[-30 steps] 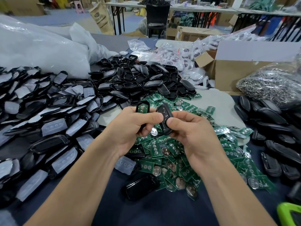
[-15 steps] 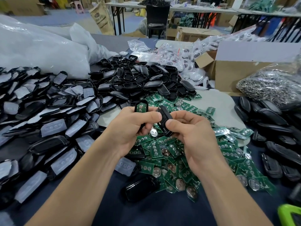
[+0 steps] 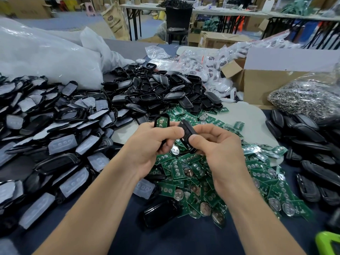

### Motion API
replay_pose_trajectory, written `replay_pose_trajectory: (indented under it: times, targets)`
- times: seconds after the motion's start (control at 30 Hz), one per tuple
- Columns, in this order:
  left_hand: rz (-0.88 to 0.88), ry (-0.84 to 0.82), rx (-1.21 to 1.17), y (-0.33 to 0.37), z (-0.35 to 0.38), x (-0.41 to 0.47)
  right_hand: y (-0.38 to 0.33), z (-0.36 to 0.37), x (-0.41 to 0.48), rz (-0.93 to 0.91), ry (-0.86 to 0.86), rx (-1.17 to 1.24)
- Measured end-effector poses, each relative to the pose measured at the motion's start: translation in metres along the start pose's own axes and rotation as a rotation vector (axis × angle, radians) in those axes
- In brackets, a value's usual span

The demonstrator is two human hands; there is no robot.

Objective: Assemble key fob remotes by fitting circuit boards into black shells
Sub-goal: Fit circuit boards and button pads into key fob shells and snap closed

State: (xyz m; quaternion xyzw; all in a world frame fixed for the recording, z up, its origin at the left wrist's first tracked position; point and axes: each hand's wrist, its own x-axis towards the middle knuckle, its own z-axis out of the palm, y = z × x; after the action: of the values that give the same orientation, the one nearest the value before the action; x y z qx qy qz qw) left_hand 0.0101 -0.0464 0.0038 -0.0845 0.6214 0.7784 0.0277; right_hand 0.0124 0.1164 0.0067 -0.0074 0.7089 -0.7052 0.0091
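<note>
Now: left hand (image 3: 147,150) grips upright black plastic shell (image 3: 162,115) holding green circuit board (image 3: 161,123); right hand (image 3: 220,153) pinches tilted black button cover (image 3: 188,134) just beside it, rightward.

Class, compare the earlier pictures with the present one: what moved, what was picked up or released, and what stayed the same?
Very little. The right hand slid its thumb slightly leftward along the black shell it holds. Nothing was picked up or released. The left hand still grips the shell with the green board, and the heap of circuit boards lies unchanged.
</note>
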Motion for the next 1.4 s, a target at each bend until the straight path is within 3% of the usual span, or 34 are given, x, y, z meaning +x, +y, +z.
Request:
replay_pose_trajectory:
  times: [0.13, 0.27, 0.4, 0.5, 0.6, 0.8, 0.93, 1.23, 1.4]
  targets:
    - [0.021, 0.076, 0.018, -0.004, 0.004, 0.001, 0.004, 0.002, -0.006, -0.254, 0.171, -0.413]
    - [0.015, 0.125, 0.077, -0.003, 0.005, 0.001, 0.005, 0.011, -0.012, -0.51, 0.15, -0.706]
    - [-0.053, 0.08, 0.052, -0.001, 0.005, 0.0, 0.011, 0.02, -0.015, -0.479, 0.105, -0.778]
    - [-0.058, 0.032, 0.031, 0.0, 0.004, 0.0, 0.014, 0.02, -0.014, -0.443, 0.137, -0.692]
    - [-0.042, -0.06, -0.005, 0.001, 0.002, -0.001, 0.012, 0.014, -0.01, -0.332, 0.114, -0.459]
    - [0.019, -0.198, 0.025, 0.009, -0.005, -0.004, -0.001, 0.003, -0.001, 0.162, -0.216, 0.427]
    - [0.1, -0.1, 0.005, 0.009, -0.008, -0.003, -0.004, -0.006, 0.0, 0.362, -0.438, 0.746]
    - [0.24, 0.066, 0.232, 0.003, -0.007, -0.001, -0.001, -0.014, 0.005, 0.355, -0.63, 0.535]
    - [0.264, 0.159, 0.255, -0.001, -0.002, 0.001, 0.003, -0.007, 0.004, 0.253, -0.487, 0.324]
